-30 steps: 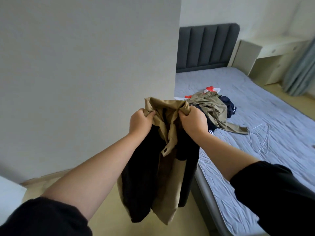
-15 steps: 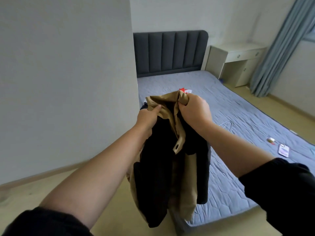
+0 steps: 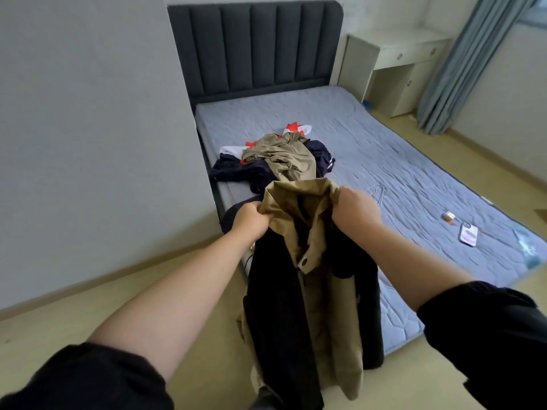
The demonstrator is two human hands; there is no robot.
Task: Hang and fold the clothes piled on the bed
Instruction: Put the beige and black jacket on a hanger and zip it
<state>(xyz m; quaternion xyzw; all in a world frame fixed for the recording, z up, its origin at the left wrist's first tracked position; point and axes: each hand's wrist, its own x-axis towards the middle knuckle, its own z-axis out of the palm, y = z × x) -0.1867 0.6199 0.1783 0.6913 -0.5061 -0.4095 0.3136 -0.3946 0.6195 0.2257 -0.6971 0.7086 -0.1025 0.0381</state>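
Note:
A khaki and black jacket (image 3: 307,285) hangs in front of me over the bed's near left corner. My left hand (image 3: 251,221) grips its collar on the left and my right hand (image 3: 353,211) grips the collar on the right, holding it up between them. Behind it, a pile of clothes (image 3: 276,158) lies on the blue-grey mattress (image 3: 399,161): a khaki garment on top of dark navy, white and red pieces. A thin wire hanger (image 3: 377,192) rests on the mattress just past my right hand.
A phone (image 3: 468,234) and a small object (image 3: 448,216) lie near the mattress's right edge. A dark padded headboard (image 3: 254,45) stands at the far end, a white desk (image 3: 396,63) and blue curtain (image 3: 455,63) to the right, a wall (image 3: 88,128) on the left.
My view has swung right and the bed has come fully into sight. Both hands kept hold of the jacket's collar and have spread a little further apart.

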